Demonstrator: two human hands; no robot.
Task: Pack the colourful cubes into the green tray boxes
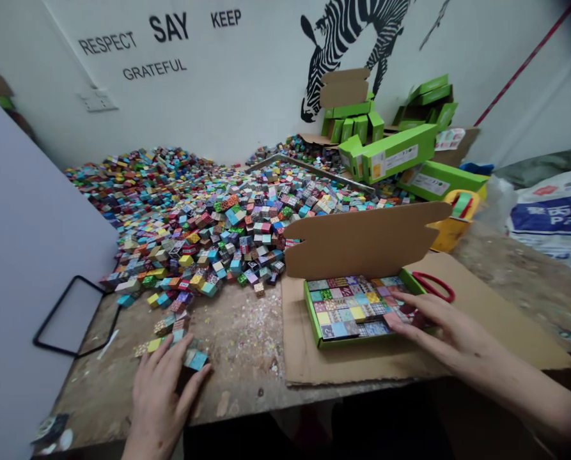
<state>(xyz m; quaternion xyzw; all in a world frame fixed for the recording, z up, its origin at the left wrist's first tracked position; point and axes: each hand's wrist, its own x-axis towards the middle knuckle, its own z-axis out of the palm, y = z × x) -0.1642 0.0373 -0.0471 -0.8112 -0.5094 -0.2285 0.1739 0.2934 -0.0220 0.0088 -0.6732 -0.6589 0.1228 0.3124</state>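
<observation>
My left hand (pixel 163 383) is at the near left of the worktable, fingers stretched and thumb apart. Its fingertips touch or hover over a short cluster of small patterned cubes (pixel 196 360). My right hand (pixel 441 329) reaches over the right end of a shallow green cardboard box (pixel 316 319). Its thumb and fingers are spread apart, touching cubes in the box. Rows of colourful cubes (pixel 345 310) fill the box, and its brown lid flap (pixel 362 239) stands up behind. The right end of the rows is partly hidden by my fingers.
A big heap of loose cubes (pixel 208 223) covers the table's back and left. Flat cardboard (pixel 309 367) lies under the box, with red-handled scissors (pixel 433 285) beside it. Green boxes (pixel 400 153), a yellow tape dispenser (pixel 451 227) and a black wire frame (pixel 77 319) lie around.
</observation>
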